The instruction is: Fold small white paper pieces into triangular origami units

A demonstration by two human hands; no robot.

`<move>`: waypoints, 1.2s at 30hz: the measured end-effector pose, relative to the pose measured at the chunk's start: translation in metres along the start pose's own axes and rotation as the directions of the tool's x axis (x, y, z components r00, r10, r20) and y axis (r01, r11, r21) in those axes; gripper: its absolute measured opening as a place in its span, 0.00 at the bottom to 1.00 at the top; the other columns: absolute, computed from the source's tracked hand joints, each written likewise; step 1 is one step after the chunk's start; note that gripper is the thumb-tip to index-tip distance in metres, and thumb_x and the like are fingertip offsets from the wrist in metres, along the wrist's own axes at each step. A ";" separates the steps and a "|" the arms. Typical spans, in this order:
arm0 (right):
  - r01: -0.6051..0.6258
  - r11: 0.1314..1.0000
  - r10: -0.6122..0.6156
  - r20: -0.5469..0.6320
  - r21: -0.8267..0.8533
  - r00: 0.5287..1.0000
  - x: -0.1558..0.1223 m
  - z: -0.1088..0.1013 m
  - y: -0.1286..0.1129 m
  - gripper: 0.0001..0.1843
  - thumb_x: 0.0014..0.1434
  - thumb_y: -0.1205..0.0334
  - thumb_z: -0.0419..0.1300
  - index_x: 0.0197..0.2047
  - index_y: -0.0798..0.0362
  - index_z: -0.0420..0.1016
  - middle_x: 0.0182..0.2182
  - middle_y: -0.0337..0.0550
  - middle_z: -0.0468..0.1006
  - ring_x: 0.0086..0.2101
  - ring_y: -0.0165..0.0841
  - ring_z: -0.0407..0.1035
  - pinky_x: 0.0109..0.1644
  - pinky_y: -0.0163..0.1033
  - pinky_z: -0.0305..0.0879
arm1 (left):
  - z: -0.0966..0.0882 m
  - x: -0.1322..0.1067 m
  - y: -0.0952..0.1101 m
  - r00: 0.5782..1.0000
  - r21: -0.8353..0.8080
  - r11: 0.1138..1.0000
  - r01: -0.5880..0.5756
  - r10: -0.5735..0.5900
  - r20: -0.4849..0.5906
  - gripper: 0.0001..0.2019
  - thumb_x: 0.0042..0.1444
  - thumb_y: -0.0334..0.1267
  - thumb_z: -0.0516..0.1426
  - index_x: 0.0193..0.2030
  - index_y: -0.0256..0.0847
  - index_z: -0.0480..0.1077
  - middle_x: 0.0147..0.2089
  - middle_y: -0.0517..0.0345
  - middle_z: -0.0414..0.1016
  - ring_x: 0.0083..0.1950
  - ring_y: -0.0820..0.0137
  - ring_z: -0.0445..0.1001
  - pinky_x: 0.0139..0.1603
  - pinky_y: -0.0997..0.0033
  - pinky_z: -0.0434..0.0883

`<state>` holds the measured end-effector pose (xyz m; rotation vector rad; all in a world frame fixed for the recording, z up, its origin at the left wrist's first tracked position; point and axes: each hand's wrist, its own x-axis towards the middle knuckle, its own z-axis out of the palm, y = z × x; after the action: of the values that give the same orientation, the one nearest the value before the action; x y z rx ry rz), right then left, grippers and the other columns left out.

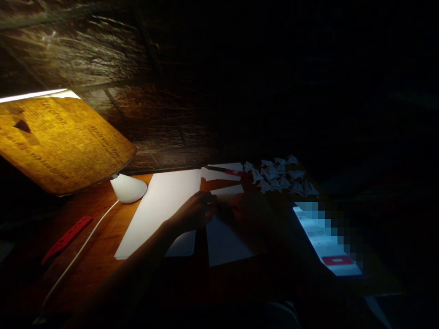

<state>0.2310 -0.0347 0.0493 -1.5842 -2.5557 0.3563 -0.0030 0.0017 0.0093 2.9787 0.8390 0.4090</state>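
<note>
My left hand [199,209] reaches in over a stack of white paper [161,205], its fingers curled inward toward my right hand. What those fingers hold, if anything, is lost in the shadow. Close beside it, my right hand [242,208] is so dark that its fingers hardly show. A single white sheet of paper [228,242] lies under and in front of both hands, its right part shaded. Just beyond the hands, a red and black tool [231,172], perhaps a cutter, rests on smaller paper pieces [219,175].
Several small folded paper shapes [281,176] cluster at the back right. A lit phone [322,242] lies right of my hands. On the left stand a lamp with a yellow shade [65,141] and white base [128,188], its white cord [82,249], and a red flat tool [66,238].
</note>
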 end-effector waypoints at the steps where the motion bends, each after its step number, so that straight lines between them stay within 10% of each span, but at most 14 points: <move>1: 0.013 1.000 -0.013 -0.015 0.006 1.000 0.000 0.000 0.000 0.22 0.71 0.49 0.52 0.41 0.47 0.87 0.36 0.46 0.86 0.34 0.36 0.77 0.34 0.39 0.59 | 0.000 0.000 0.000 1.000 0.001 1.000 -0.002 0.002 0.002 0.06 0.60 0.28 0.60 0.37 0.41 0.78 0.43 0.53 0.79 0.46 0.63 0.75 0.49 0.63 0.71; 36: 0.015 0.999 -0.010 0.113 -0.049 0.994 0.005 0.004 -0.001 0.17 0.67 0.59 0.55 0.37 0.48 0.86 0.34 0.46 0.86 0.31 0.36 0.77 0.37 0.38 0.61 | -0.009 -0.005 -0.004 0.995 -0.098 0.995 0.026 -0.016 0.099 0.08 0.65 0.28 0.59 0.44 0.43 0.79 0.49 0.53 0.78 0.55 0.62 0.75 0.57 0.58 0.74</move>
<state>0.2271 -0.0316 0.0459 -1.6082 -2.6773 0.3950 -0.0113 0.0017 0.0169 2.8697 0.8152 0.2912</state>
